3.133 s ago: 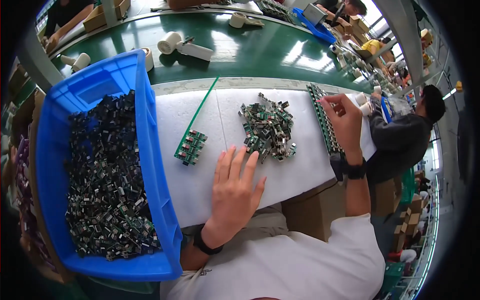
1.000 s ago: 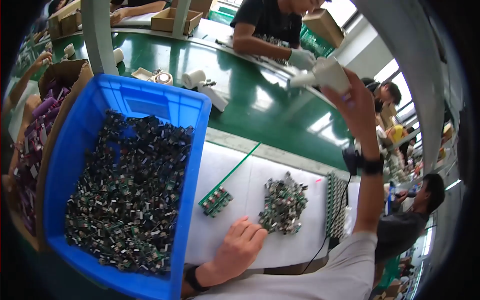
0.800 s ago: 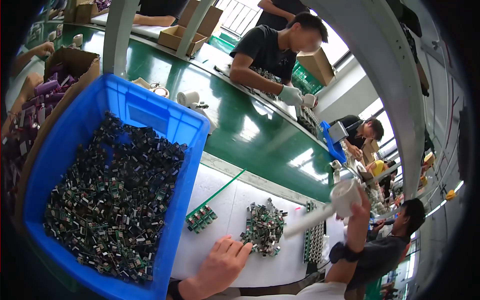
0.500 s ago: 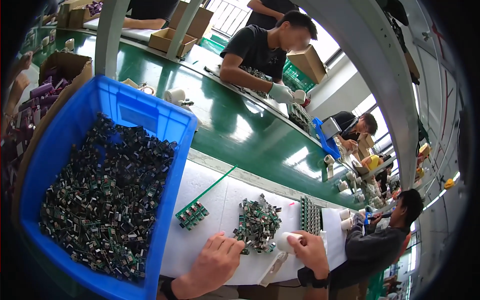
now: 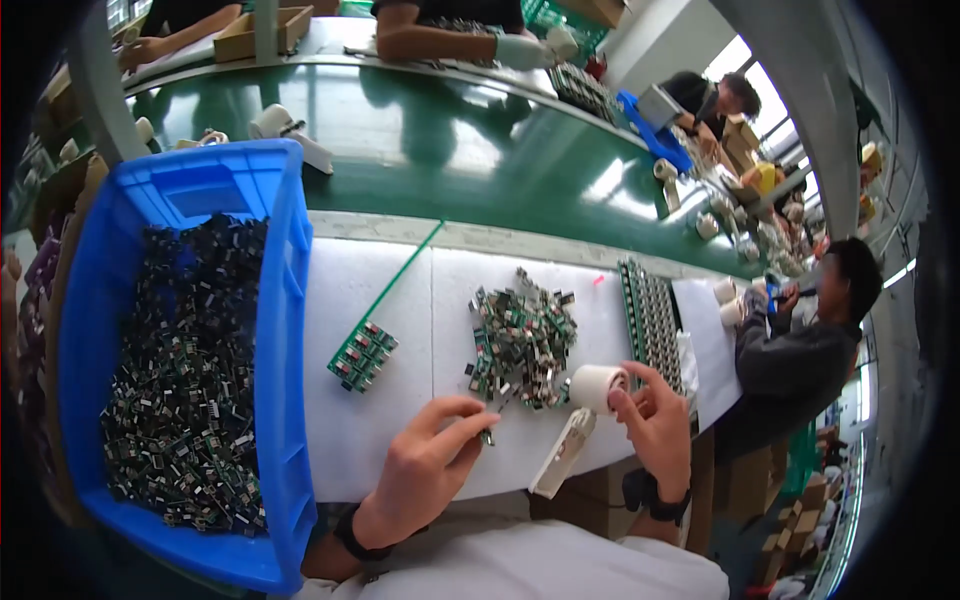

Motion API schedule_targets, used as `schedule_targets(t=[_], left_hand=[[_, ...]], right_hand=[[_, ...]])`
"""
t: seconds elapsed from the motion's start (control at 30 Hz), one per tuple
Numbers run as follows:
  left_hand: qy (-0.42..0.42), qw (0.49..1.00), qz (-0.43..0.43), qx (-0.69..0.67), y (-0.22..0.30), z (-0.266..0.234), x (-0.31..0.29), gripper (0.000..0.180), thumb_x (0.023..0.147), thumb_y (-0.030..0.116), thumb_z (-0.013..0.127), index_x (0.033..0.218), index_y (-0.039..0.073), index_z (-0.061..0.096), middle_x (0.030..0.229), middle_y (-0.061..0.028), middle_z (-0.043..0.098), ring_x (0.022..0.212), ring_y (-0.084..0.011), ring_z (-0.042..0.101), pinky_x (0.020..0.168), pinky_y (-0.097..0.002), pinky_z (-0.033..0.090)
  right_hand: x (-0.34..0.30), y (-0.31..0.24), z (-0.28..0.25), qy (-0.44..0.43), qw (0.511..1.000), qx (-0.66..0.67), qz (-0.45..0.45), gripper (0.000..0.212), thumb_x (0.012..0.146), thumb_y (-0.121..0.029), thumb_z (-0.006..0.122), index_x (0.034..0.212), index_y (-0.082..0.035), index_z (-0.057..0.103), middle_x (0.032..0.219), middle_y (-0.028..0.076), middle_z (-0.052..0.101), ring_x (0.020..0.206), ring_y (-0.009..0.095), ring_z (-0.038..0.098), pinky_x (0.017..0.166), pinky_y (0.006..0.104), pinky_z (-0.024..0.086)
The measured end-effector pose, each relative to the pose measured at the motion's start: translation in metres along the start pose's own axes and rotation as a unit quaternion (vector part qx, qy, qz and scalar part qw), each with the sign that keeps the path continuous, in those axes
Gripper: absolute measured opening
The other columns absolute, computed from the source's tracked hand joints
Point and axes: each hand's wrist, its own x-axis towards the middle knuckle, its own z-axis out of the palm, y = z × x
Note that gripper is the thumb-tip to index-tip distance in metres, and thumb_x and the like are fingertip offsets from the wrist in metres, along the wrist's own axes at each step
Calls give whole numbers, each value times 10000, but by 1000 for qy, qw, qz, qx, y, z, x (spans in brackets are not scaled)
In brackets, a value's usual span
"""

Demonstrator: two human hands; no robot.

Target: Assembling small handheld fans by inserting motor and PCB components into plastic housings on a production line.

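Note:
Between the thumb and fingers of my left hand (image 5: 425,460) a small green circuit board (image 5: 487,437) is pinched. My right hand (image 5: 655,425) grips a white plastic housing (image 5: 597,388) by its round, cup-like head; its long flat handle (image 5: 563,455) slants down toward me. A thin dark strand, perhaps a wire, shows between the two hands. Just beyond them lies a loose pile of small circuit boards (image 5: 522,340) on the white work surface (image 5: 400,440).
At left stands a deep blue bin (image 5: 283,370) full of small boards. A joined block of boards (image 5: 363,358) with a green strip (image 5: 405,265) lies beside it. Board panels (image 5: 652,325) lie to the right. Beyond runs a green conveyor belt (image 5: 400,150); co-workers sit across and at right.
The view has tilted and shifted, bringing my torso into sight. My left fingers have lifted clear of the pile's edge, and the small board now shows in them. The right hand still holds the white housing.

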Motion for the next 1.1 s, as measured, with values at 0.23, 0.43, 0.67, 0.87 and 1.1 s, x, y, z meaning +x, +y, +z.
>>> schedule_targets(t=[0.23,0.43,0.67,0.87,1.1], left_hand=[[-16,998,33,44,-35,46,19,433,752,-149,717,1115,83,764,1085,-113,675,879,-243,707,726,-328,578],[-99,994,-32,-35,-42,68,9,451,735,-179,686,1111,59,764,1053,-136,700,868,-243,707,740,-323,572],[-125,985,-33,-115,-23,115,2,419,733,-150,689,1116,13,741,1041,-167,717,889,-237,707,791,-317,561],[-134,978,-51,-152,-34,128,-2,362,742,-89,758,1085,24,740,1043,-155,710,878,-260,707,782,-320,564],[-157,983,-18,-97,-39,146,1,363,730,-29,840,1068,56,741,1050,-120,701,836,-240,702,725,-323,578]], right_hand=[[26,58,31,87,986,142,6,343,950,-222,746,1242,-54,682,677,24,658,531,62,578,500,224,435],[7,95,37,58,988,86,-111,361,906,-96,739,1262,-69,689,650,-5,614,544,26,538,505,198,409],[12,99,60,-58,985,95,-135,404,793,15,764,1181,-95,740,599,-2,576,522,30,530,482,231,399],[22,129,64,-15,961,33,-275,393,780,-30,798,1156,-139,765,621,-3,584,491,115,520,475,277,409],[24,149,38,3,944,-12,-329,393,722,-49,805,1101,-150,791,603,-1,557,479,159,497,464,298,383]])
